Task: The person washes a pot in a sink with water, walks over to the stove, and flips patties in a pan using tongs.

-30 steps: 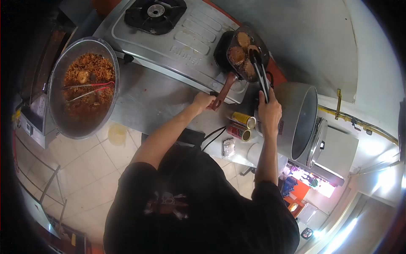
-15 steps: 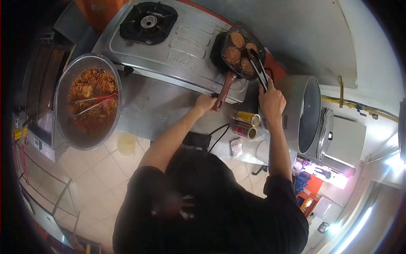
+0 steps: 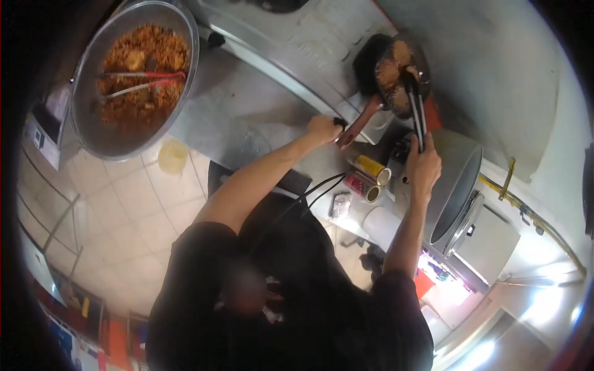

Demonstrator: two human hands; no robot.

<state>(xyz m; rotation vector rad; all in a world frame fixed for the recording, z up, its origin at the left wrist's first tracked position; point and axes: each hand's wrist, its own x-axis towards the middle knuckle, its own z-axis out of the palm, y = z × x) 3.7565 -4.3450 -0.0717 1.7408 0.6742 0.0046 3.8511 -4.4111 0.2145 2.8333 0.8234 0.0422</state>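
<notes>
My left hand (image 3: 325, 128) is closed around a dark stove knob (image 3: 339, 123) at the front edge of the stove, just left of the pan's brown handle (image 3: 359, 127). Gripped in my right hand (image 3: 424, 164) are metal tongs (image 3: 420, 117), whose dark tips reach into the square frying pan (image 3: 423, 57). Several browned round patties (image 3: 388, 74) lie in that pan. The tips touch or cover one patty at the right; whether they pinch it I cannot tell.
A large metal bowl (image 3: 86, 93) of reddish food with red-handled tongs (image 3: 142, 75) stands at the left. Two cans, a yellow one (image 3: 370, 167) and a red one (image 3: 360, 184), sit near a big grey pot (image 3: 436, 198). Black cables cross the counter (image 3: 247, 93).
The whole view has shifted and turned, so the bowl sits higher and the pan further right. Both hands keep their holds, the left at the knob and the right on the tongs.
</notes>
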